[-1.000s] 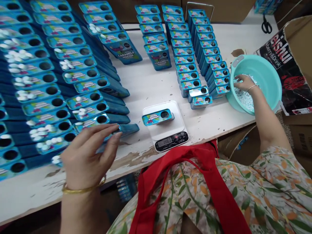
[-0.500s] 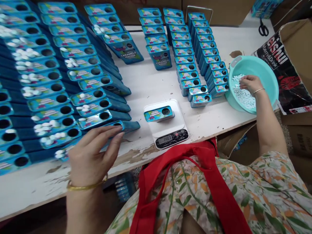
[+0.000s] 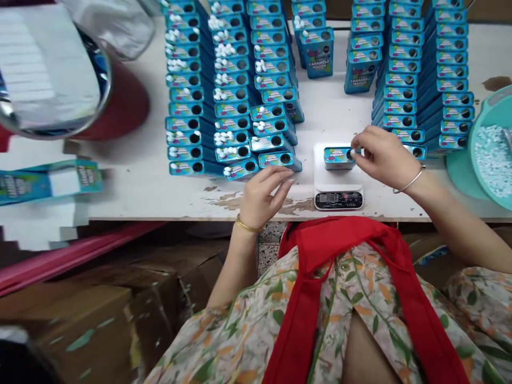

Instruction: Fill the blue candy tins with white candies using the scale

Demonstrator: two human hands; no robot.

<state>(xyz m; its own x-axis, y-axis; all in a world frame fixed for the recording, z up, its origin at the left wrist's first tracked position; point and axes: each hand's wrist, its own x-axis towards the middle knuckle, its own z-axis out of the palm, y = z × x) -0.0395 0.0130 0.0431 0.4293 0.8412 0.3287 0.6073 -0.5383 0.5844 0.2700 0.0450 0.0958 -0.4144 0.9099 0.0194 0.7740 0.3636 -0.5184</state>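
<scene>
My right hand (image 3: 378, 154) pinches small white candies (image 3: 352, 153) at the round hole of a blue candy tin (image 3: 337, 157). This tin stands upright on a white digital scale (image 3: 338, 181), whose small display shows blurred digits. Over the table's front edge, my left hand (image 3: 264, 194) has thumb and fingers slightly apart, with nothing visible between them. Its fingertips are close to a blue tin (image 3: 276, 159) at the front of a row. Whether they touch it cannot be made out. Loose white candies (image 3: 226, 137) lie on the tops of many tins in the left rows.
A turquoise basin (image 3: 460, 170) with white candies and part of a scoop stands at the right. More tin rows (image 3: 400, 93) stand behind the scale. At the left are a red drum (image 3: 126, 101) and a flattened blue carton (image 3: 48, 181). Cardboard boxes (image 3: 88, 320) sit below the table.
My right hand has moved left from the basin to the tin on the scale. The view has swung left, bringing the drum into sight. My left hand stays beside the front tins.
</scene>
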